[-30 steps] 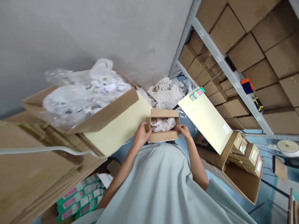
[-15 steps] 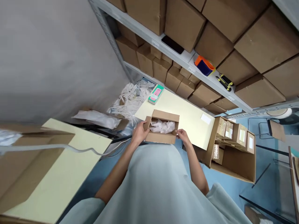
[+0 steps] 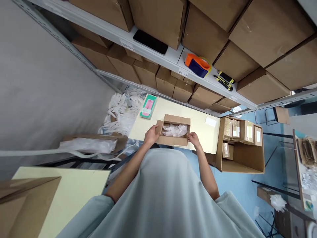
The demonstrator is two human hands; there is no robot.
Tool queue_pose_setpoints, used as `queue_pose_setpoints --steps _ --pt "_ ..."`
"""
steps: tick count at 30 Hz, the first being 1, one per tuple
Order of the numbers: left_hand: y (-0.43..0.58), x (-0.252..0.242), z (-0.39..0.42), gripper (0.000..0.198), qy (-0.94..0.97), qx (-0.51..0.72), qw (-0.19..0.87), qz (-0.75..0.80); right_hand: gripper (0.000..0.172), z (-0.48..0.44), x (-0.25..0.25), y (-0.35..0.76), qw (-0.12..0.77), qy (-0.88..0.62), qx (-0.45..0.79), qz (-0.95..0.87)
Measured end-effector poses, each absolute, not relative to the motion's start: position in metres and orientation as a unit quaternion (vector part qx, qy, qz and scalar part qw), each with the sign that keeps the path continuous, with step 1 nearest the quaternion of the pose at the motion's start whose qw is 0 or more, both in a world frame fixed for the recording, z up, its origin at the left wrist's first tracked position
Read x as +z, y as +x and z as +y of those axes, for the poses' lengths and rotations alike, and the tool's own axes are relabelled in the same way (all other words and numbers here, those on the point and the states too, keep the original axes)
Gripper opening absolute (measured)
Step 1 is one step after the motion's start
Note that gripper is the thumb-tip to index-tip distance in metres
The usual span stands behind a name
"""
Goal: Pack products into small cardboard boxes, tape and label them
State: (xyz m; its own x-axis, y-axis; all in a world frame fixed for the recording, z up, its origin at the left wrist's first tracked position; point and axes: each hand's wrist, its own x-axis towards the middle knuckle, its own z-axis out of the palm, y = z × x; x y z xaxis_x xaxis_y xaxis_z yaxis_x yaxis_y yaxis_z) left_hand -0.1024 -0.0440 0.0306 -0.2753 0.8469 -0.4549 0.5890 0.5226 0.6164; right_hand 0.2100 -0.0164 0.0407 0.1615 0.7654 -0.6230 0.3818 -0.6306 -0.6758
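Note:
A small open cardboard box (image 3: 173, 140) with white crumpled filling (image 3: 174, 130) inside rests at the near edge of a pale yellow table (image 3: 198, 124). My left hand (image 3: 151, 135) grips the box's left flap and side. My right hand (image 3: 193, 139) pinches the box's right near corner. A green-and-pink packaged item (image 3: 148, 106) lies at the table's far left corner.
Metal shelving (image 3: 173, 59) behind the table holds many cardboard boxes, a black phone (image 3: 150, 42), an orange tape dispenser (image 3: 197, 65) and a yellow-black tool (image 3: 224, 81). An open carton of small boxes (image 3: 241, 145) stands right of the table. White packing scraps (image 3: 122, 109) lie left.
My view has turned right, from the carton of plastic bags to the shelving. Both hands have carried the small box to the yellow table's near edge, keeping the same grip.

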Motion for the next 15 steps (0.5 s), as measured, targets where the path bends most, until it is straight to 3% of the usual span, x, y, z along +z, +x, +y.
queue_pose_setpoints --steps 5,7,12,15 --pt "-0.135 0.024 -0.020 0.041 0.472 0.189 0.367 0.779 0.041 -0.027 0.051 0.197 0.172 -0.777 0.467 -0.385" --pt "-0.151 0.020 -0.006 0.051 0.448 0.205 0.336 0.803 0.039 -0.031 0.057 0.193 0.166 -0.793 0.441 -0.386" --pt "-0.176 0.006 0.040 0.098 0.387 0.197 0.338 0.835 0.032 -0.044 0.071 0.183 0.147 -0.828 0.373 -0.391" --pt "-0.179 -0.005 0.062 0.101 0.390 0.164 0.372 0.826 0.022 -0.055 0.075 0.176 0.131 -0.845 0.337 -0.394"
